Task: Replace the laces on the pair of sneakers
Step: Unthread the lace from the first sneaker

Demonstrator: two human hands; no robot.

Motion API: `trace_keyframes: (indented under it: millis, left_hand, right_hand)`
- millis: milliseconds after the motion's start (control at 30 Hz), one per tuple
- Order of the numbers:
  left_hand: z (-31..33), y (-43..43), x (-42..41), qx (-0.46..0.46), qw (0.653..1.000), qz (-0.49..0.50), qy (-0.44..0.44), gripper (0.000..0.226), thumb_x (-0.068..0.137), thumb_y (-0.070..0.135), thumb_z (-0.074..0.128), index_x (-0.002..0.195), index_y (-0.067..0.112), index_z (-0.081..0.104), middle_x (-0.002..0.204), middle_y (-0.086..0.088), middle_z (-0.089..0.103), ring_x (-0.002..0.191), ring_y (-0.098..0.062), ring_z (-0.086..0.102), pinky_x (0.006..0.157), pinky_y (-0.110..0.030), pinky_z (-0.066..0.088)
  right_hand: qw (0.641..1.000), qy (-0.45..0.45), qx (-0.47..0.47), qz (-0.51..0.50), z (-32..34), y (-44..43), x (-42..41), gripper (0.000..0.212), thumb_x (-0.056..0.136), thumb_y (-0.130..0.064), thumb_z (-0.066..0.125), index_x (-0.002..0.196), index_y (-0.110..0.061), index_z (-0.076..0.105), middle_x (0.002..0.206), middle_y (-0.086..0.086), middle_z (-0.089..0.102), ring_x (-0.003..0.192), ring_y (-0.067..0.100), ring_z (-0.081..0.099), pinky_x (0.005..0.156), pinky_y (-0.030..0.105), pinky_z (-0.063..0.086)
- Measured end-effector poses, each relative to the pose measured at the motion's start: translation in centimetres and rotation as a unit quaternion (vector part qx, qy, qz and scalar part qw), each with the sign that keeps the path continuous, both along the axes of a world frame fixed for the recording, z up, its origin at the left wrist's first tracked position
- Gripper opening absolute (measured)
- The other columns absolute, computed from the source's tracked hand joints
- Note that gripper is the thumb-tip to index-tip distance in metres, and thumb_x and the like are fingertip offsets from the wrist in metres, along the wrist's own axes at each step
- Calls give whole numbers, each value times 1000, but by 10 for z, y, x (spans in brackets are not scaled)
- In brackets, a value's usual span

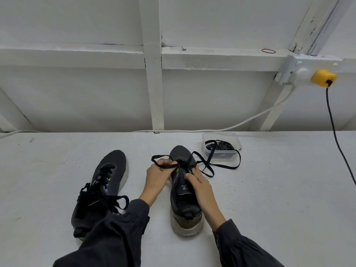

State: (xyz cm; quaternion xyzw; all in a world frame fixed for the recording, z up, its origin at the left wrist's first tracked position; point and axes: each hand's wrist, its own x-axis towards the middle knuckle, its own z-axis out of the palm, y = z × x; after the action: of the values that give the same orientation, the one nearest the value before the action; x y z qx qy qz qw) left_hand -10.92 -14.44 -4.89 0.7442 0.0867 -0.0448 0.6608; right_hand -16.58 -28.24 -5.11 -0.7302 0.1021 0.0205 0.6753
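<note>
Two dark grey sneakers with pale soles stand on the white surface, toes pointing away from me. The left sneaker (107, 182) is laced, its black lace ends hanging loose, and my left sleeve covers its heel. My left hand (159, 175) pinches a black lace (221, 166) beside the right sneaker (183, 199), near its front eyelets. My right hand (200, 185) rests on that sneaker's right side, fingers curled at the eyelets by the tongue. The lace's free length loops out to the right on the surface.
A clear plastic tub (221, 146) holding black laces sits just behind the right sneaker. A white cable runs along the back edge below the white wall. A black cord (335, 135) hangs from a yellow plug (323, 78) at the far right.
</note>
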Motion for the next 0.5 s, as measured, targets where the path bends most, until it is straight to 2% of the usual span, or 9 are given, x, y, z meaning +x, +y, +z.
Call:
trace_keyframes:
  millis: [67, 133, 233, 300, 367, 433, 500]
  left_hand:
    - [0, -3, -1, 32, 999, -1, -25, 11, 84, 20, 75, 92, 12, 72, 85, -1, 72, 82, -14, 66, 83, -35, 56]
    - [3, -4, 1, 59, 997, -6, -50, 6, 84, 15, 76, 83, 12, 70, 77, 3, 69, 73, -10, 62, 76, -28, 54]
    - [10, 3, 10, 82, 993, 30, -76, 9, 85, 13, 74, 78, 15, 69, 72, 6, 66, 65, -11, 60, 66, -17, 48]
    - [16, 8, 15, 51, 992, 83, -84, 9, 87, 15, 71, 80, 18, 67, 75, 4, 66, 63, -14, 62, 67, -22, 49]
    - [19, 12, 17, 44, 989, 112, -88, 8, 90, 19, 69, 83, 18, 65, 77, 3, 66, 62, -14, 63, 63, -19, 47]
    - [17, 11, 14, 54, 990, 104, -73, 10, 92, 22, 66, 83, 16, 65, 76, 1, 65, 63, -15, 62, 63, -19, 48]
    - [12, 9, 9, 58, 995, 71, -41, 17, 92, 23, 64, 76, 18, 65, 71, -1, 64, 63, -16, 61, 67, -28, 50]
  right_hand:
    - [1000, 4, 0, -4, 0, 0, 0, 39, 95, -28, 55, 133, -35, 58, 152, -12, 41, 136, 10, 42, 115, 38, 33]
    - [1000, 1, 2, -4, 0, -1, 0, 39, 95, -28, 55, 133, -35, 58, 152, -15, 41, 135, 7, 42, 111, 31, 34]
    - [1000, 6, 2, -1, -2, -1, 0, 45, 95, -28, 57, 140, -29, 53, 155, -14, 35, 139, 6, 37, 114, 28, 30]
    - [1000, 13, 3, -4, -3, -2, 0, 50, 95, -29, 58, 144, -25, 49, 157, -13, 31, 141, 5, 32, 113, 26, 27]
    - [1000, 12, 1, -7, -3, -2, 1, 50, 95, -29, 58, 144, -25, 48, 156, -13, 31, 139, 3, 33, 108, 22, 26]
    - [1000, 7, -3, -5, -3, -1, 1, 49, 95, -30, 58, 143, -27, 49, 155, -15, 32, 138, 3, 34, 109, 24, 28]
    - [1000, 5, -8, -3, -3, -1, 1, 46, 95, -31, 57, 141, -28, 52, 155, -15, 33, 139, 7, 36, 114, 30, 29]
